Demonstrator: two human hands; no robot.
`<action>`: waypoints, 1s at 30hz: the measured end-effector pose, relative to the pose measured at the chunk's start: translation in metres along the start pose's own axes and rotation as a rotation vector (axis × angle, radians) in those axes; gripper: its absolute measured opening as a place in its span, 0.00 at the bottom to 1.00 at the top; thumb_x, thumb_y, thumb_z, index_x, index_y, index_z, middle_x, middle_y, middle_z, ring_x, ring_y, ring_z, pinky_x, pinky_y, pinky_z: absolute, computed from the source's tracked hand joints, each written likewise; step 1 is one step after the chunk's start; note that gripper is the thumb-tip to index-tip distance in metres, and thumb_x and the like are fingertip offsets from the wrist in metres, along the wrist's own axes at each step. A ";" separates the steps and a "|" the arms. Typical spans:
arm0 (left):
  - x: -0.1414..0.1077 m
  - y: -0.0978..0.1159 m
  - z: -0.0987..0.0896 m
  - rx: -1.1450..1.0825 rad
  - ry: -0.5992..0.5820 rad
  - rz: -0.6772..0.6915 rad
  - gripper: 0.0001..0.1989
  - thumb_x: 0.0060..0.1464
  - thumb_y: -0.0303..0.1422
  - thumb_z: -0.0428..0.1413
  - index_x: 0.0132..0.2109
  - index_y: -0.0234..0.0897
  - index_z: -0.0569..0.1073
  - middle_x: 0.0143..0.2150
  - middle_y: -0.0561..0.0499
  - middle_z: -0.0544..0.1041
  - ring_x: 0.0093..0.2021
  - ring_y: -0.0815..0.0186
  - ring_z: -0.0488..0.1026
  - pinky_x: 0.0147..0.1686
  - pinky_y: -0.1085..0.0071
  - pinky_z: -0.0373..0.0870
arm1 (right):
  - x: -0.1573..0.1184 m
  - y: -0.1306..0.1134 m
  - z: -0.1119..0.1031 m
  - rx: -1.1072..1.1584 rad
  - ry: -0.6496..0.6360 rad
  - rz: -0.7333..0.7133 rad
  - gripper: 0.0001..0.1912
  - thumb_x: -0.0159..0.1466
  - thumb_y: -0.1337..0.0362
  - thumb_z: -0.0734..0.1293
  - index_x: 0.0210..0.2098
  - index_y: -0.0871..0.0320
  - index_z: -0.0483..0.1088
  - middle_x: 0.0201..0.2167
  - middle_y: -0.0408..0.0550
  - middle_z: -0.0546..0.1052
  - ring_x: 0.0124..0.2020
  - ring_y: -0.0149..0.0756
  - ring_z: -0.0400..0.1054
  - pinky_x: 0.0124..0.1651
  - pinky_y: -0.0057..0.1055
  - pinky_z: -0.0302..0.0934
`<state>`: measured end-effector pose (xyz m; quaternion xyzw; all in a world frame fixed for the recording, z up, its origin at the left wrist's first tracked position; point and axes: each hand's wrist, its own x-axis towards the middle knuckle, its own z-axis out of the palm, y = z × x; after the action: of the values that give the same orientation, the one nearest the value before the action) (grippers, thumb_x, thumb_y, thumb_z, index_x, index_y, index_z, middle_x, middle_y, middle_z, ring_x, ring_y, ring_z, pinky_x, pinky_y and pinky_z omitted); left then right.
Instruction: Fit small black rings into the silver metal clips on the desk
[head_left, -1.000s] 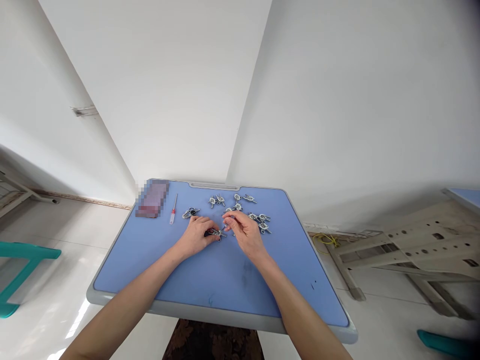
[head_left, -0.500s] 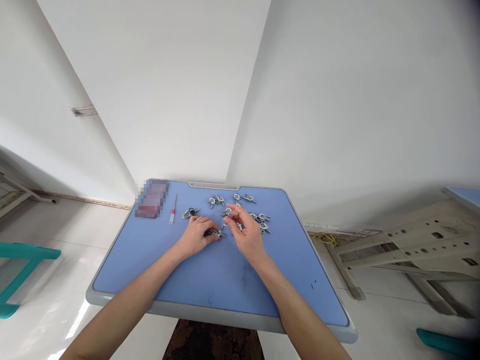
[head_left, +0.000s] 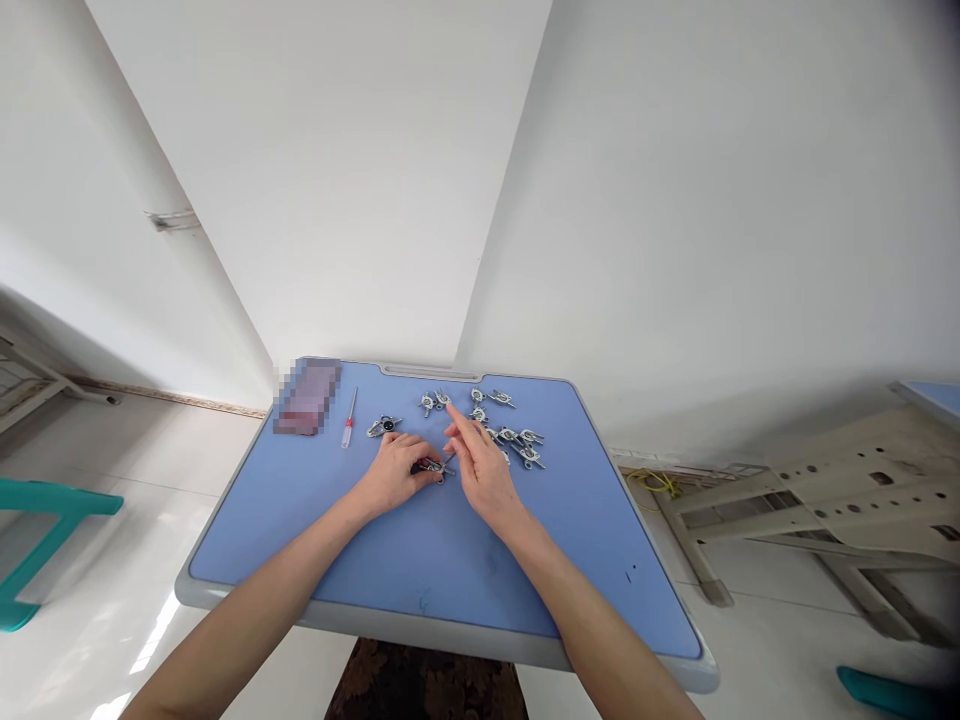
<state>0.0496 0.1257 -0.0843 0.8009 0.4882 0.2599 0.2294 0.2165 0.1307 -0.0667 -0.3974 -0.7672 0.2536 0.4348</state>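
Here, left hand (head_left: 395, 472) holds metal part (head_left: 444, 467) — right hand (head_left: 486, 478) beside.

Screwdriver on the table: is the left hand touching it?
Apart: the head view shows a strip of bare blue tabletop between the left hand and the screwdriver.

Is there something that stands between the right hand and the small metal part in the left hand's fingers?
Nothing visible blocks it. Only a thin shaft shows between the right hand and the small metal part that the left hand holds; the other metal parts lie outside that gap.
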 end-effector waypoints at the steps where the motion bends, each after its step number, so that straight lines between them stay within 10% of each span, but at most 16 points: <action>1: 0.000 0.000 0.000 0.009 0.001 0.003 0.05 0.54 0.35 0.58 0.38 0.40 0.74 0.34 0.53 0.75 0.38 0.63 0.70 0.47 0.63 0.57 | -0.001 0.000 0.002 0.040 -0.022 0.011 0.24 0.68 0.65 0.52 0.64 0.49 0.50 0.41 0.49 0.70 0.34 0.34 0.69 0.42 0.37 0.67; 4: 0.000 0.000 0.000 0.040 0.006 0.013 0.05 0.54 0.35 0.58 0.36 0.39 0.73 0.33 0.53 0.74 0.37 0.63 0.70 0.45 0.64 0.57 | -0.002 -0.001 0.006 0.176 -0.006 0.059 0.28 0.68 0.66 0.54 0.65 0.51 0.40 0.41 0.48 0.71 0.32 0.32 0.70 0.38 0.35 0.68; 10: 0.000 -0.001 0.001 0.015 0.007 0.013 0.05 0.54 0.35 0.58 0.38 0.40 0.73 0.33 0.53 0.74 0.38 0.63 0.70 0.46 0.64 0.57 | 0.000 0.001 0.005 0.067 0.114 0.027 0.09 0.66 0.63 0.60 0.45 0.54 0.66 0.41 0.50 0.69 0.36 0.35 0.70 0.39 0.35 0.69; 30: 0.000 0.000 -0.001 -0.011 0.008 0.004 0.05 0.54 0.35 0.58 0.38 0.41 0.74 0.33 0.53 0.75 0.38 0.63 0.71 0.48 0.63 0.57 | 0.001 -0.003 -0.002 -0.073 0.251 -0.035 0.08 0.62 0.62 0.64 0.41 0.54 0.68 0.36 0.48 0.74 0.35 0.38 0.70 0.41 0.37 0.67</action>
<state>0.0493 0.1254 -0.0839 0.7994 0.4863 0.2664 0.2313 0.2172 0.1300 -0.0633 -0.4284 -0.7222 0.1661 0.5170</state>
